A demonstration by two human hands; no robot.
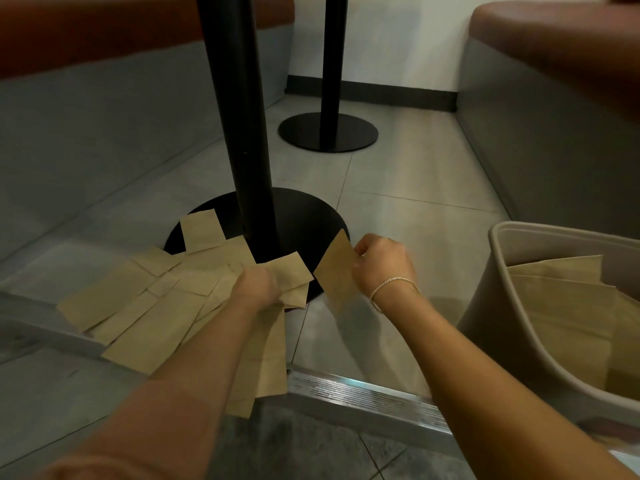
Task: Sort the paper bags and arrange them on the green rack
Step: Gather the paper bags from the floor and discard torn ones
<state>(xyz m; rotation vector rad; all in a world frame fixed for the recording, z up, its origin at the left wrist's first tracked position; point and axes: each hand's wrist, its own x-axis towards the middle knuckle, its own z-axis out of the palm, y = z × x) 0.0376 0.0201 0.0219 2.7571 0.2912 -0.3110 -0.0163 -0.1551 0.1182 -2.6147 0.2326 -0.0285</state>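
Observation:
Several flat brown paper bags (145, 306) lie fanned out on the tiled floor at the foot of a black table post. My left hand (258, 285) reaches into the right end of the pile and grips a few bags (294, 275) there. My right hand (382, 263) pinches a single small brown bag (337, 270) by its right edge and holds it upright, just right of the pile. No green rack is in view.
A beige plastic bin (498, 306) with larger brown bags (568, 306) inside stands at the right. The black post (242, 133) rises from its round base (304, 216); a second post (332, 64) stands behind. Benches flank both sides. A metal floor strip (363, 396) crosses in front.

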